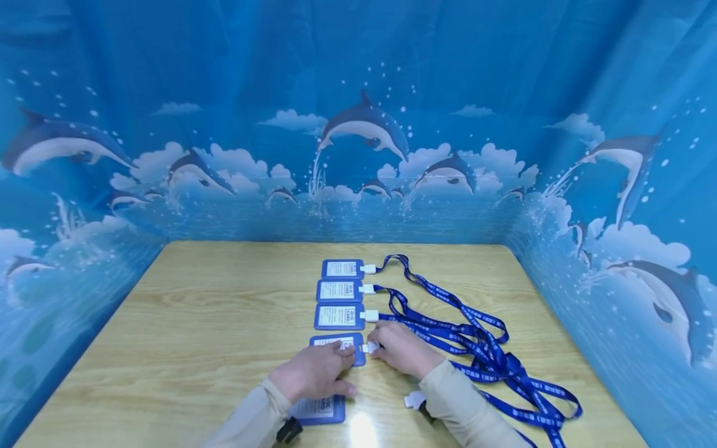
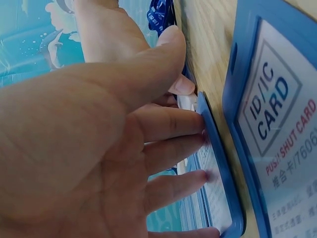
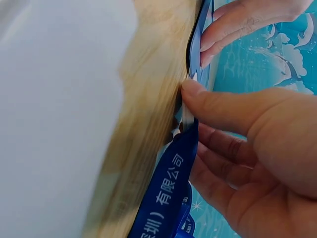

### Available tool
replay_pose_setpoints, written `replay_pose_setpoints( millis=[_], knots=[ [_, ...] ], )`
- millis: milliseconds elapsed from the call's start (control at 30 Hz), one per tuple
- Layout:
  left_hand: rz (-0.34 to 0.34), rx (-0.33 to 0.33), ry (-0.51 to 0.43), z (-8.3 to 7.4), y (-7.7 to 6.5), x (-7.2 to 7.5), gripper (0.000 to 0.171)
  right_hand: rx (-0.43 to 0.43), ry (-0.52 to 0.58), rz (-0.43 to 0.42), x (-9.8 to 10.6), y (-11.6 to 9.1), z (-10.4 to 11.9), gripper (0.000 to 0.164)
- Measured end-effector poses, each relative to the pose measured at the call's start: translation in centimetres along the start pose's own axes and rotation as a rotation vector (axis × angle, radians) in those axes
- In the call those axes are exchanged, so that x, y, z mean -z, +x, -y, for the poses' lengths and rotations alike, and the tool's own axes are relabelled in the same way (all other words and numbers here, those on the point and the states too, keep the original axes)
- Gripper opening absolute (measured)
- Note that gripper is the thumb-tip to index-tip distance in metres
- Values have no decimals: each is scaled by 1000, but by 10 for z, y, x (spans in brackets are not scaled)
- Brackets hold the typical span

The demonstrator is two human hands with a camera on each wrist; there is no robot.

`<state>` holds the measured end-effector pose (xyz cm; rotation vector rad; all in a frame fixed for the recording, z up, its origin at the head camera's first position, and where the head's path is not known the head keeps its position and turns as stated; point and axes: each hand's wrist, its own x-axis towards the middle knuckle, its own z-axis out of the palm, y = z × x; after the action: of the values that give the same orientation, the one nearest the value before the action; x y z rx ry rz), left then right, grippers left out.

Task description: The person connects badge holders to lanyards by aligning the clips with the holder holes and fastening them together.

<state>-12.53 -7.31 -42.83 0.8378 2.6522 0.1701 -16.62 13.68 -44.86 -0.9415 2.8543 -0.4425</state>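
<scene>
My left hand (image 1: 315, 373) rests its extended fingertips on a blue ID card holder (image 1: 332, 340), the fourth in a column on the table. In the left wrist view, those fingers lie fairly straight against the holder's face. My right hand (image 1: 404, 350) pinches the white clip (image 3: 187, 115) of a blue lanyard (image 3: 166, 186) between thumb and fingers, right at the holder's slotted end. Under my left wrist lies a fifth card holder (image 1: 320, 409), partly covered. Near my right sleeve is another white clip (image 1: 414, 399).
Three more holders, a top one (image 1: 342, 269), a middle one (image 1: 339, 290) and a lower one (image 1: 338, 317), line up beyond my hands, with white clips at their right ends. Tangled blue lanyards (image 1: 487, 358) spread over the table's right side. A dolphin-print curtain (image 1: 358, 211) borders the wooden table (image 1: 213, 311).
</scene>
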Motion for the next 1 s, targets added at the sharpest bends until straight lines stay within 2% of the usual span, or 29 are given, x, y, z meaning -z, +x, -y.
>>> replay_pose_setpoints(
  millis=[300, 433, 700, 833, 1000],
  knots=[
    [34, -3, -22, -1, 3, 1, 74, 42, -75, -71, -4, 5, 3, 18],
    [71, -13, -24, 1, 5, 4, 75, 10, -78, -79, -4, 8, 8, 18],
    [167, 1, -98, 2, 8, 11, 74, -39, -86, -86, -7, 12, 15, 17],
    [167, 0, -86, 2, 9, 10, 73, -72, -50, -59, -8, 10, 16, 17],
    [130, -3, -56, 1, 11, 7, 71, -100, -31, -44, -7, 9, 17, 20]
  ],
)
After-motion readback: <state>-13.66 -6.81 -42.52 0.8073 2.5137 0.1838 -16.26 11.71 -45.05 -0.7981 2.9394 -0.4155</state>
